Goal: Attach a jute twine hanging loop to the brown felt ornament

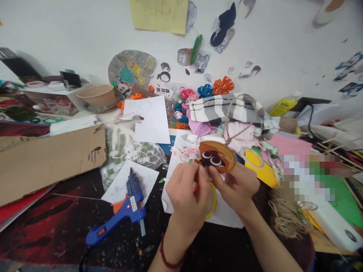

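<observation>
My right hand pinches the lower edge of a round brown ornament with a dark cartoon face and big white-rimmed eyes. A loop of twine rises from the ornament's top. My left hand is closed, thumb and finger pressed together at the ornament's lower left edge; what lies between them is hidden. Under the hands, white paper lies on the dark mat, with a yellow curved rim partly covered by my fingers. To the left, a blue glue gun with a lit red light rests partly on another paper sheet.
Brown cardboard leans in at the left. A plastic bag of white and green pieces lies behind the glue gun. At right are a twine bundle, a roll of tape and a long white device. Checked cloth is piled behind.
</observation>
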{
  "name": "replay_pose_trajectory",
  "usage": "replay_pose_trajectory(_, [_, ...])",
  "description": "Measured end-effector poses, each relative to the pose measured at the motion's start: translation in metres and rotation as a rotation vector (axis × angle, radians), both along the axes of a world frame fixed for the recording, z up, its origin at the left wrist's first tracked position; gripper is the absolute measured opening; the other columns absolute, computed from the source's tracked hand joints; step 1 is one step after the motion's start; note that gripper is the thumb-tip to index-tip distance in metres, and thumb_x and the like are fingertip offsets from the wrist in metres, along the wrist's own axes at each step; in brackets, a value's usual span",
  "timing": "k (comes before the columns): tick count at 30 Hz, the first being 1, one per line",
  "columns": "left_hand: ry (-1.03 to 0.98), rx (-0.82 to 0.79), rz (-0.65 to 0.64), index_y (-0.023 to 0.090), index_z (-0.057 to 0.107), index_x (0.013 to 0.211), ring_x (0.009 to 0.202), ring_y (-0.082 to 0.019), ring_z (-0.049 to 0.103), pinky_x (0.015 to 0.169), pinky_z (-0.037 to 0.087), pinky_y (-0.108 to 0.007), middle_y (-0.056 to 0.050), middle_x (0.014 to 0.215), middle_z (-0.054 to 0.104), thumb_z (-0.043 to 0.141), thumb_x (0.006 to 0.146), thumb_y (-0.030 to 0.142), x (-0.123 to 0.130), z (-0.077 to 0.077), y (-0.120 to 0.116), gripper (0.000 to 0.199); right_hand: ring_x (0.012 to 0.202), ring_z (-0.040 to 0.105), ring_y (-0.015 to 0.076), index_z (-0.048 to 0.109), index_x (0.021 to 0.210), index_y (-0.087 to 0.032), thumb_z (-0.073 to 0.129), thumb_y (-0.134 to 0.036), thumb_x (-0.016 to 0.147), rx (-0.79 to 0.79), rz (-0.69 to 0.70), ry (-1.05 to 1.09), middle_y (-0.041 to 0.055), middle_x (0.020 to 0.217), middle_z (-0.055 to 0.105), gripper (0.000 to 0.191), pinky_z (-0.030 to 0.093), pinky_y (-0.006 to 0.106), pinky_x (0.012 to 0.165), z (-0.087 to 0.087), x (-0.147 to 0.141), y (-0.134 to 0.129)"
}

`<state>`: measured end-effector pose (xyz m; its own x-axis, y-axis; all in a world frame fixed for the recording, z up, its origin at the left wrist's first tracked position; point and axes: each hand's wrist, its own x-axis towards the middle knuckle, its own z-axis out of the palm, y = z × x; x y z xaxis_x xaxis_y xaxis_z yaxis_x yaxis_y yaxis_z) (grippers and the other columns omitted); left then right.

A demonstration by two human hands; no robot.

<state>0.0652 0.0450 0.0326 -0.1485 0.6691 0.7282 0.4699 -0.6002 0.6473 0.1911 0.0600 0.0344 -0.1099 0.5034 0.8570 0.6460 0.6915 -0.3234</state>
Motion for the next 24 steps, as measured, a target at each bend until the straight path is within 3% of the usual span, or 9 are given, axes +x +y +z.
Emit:
replay_pose_trajectory(7, [-0.008,0.045,0.004,0.019,0.048,0.072,0.054,-0.007,0.041,0.052,0.031,-0.022,0.006,0.061,0.043,0.053,0.093,0.007,-0.0006,-0.0028,-0.0021,0.024,0.068,0.073,0.0143,0.069,0.094,-0.022,0.065,-0.012,0.087,-0.010,0.015,0.043,0.0008,0.085,0.078,0.013,0.057,0.023,0.061,0.0004,0.0002,0.0009])
replay_pose_trajectory(24, [0.065,0.091,0.039,0.019,0.049,0.073,0.058,-0.010,0.043,0.056,0.034,-0.025,0.004,0.061,0.044,0.053,0.095,0.009,0.0003,-0.0039,-0.0011,0.025,0.069,0.073,0.0156,0.071,0.097,-0.022,0.065,-0.013,0.088,-0.038,0.002,0.033,0.0017,0.087,0.078,0.014,0.057,0.025,0.060,-0.0005,0.0007,-0.0007])
